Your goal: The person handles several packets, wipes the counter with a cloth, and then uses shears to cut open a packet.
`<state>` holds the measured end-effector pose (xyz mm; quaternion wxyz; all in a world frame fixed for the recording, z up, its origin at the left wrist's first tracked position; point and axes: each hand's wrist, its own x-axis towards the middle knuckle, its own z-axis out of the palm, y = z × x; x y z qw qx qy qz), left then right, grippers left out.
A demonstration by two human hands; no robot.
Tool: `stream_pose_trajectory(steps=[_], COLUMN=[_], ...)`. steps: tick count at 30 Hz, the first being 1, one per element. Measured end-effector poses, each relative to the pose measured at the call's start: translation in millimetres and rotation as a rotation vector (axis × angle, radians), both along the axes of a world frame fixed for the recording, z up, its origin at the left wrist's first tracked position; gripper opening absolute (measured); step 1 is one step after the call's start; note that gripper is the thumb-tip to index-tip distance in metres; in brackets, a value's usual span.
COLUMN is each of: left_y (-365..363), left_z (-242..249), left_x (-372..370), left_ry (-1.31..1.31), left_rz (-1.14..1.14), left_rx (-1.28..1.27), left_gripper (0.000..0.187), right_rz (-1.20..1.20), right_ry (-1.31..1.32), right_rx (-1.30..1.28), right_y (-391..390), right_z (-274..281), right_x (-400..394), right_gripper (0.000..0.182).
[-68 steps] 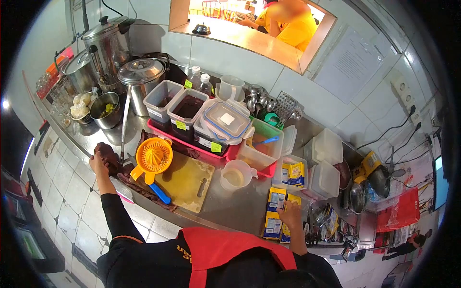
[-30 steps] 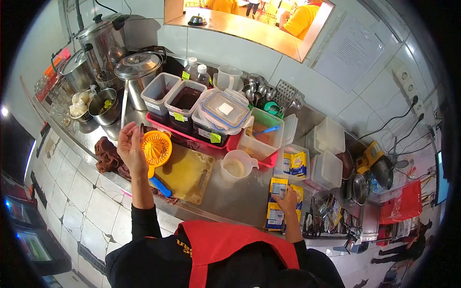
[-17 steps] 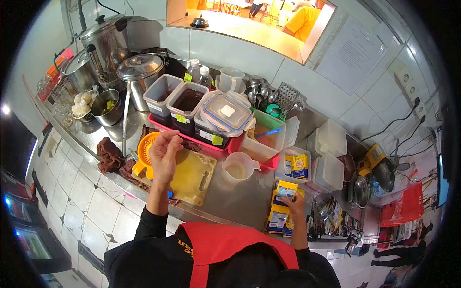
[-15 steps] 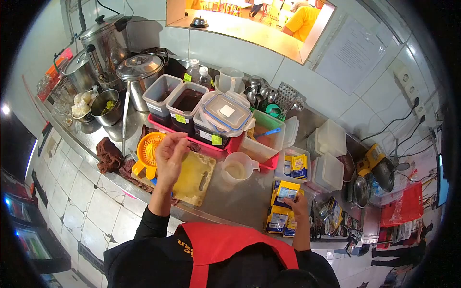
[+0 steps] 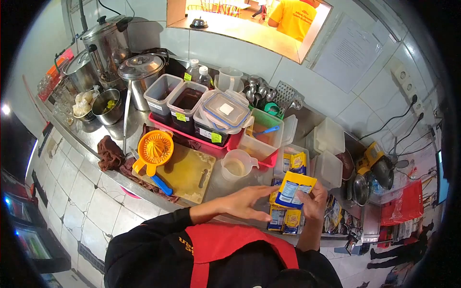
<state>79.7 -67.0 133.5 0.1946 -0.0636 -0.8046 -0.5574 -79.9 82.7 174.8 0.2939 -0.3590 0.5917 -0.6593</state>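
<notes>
My right hand (image 5: 313, 204) grips a yellow and blue sachet (image 5: 293, 189), raised above the steel counter. To its left, my left hand (image 5: 246, 201) is empty, with its fingers stretched toward the sachet. Beneath and between the hands lie more yellow and blue sachets (image 5: 291, 221). A clear container (image 5: 275, 169) behind them holds others of the same kind. The clear measuring jug (image 5: 236, 165) with pale liquid stands beyond my left hand.
An orange juicer (image 5: 156, 148) and a blue-handled knife (image 5: 162, 185) lie on the yellow cutting board (image 5: 192, 175). Lidded tubs (image 5: 225, 111) sit on a red tray. Steel pots (image 5: 140, 67) stand back left. A person in a yellow shirt (image 5: 295, 18) is beyond the opening.
My left hand has moved right and down, from above the juicer to beside the sachets. My right hand has lifted a sachet. The person beyond the opening has shifted left.
</notes>
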Motion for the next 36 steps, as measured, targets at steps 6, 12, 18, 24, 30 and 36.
stream_pose_trajectory(steps=[6,12,18,24,30,36], left_y=[14,15,5,-2,-22,-27], left_z=[-6,-25,0,17,35,81], left_x=[-20,-21,-22,-33,-18,-17], left_ry=[-0.110,-0.116,-0.030,0.261,0.226,0.557], left_rz=[-0.327,-0.241,-0.108,-0.115,-0.066,-0.214], left_rx=[0.406,0.665,0.680,0.971,1.084,0.858], left_gripper=[0.035,0.026,0.027,0.033,0.047,0.058], right_rz=[-0.158,-0.281,-0.634,-0.785,-0.722,-0.650], right_ry=[-0.008,0.331,0.244,0.695,0.976,1.032], right_rx=[-0.115,0.061,0.025,0.685,1.150,1.223], right_y=[-18,3,59,122,178,221], right_z=[20,7,-16,-67,-152,-195], right_x=[28,2,-49,-96,-120,-118], right_gripper=[0.030,0.015,0.011,0.013,0.015,0.021])
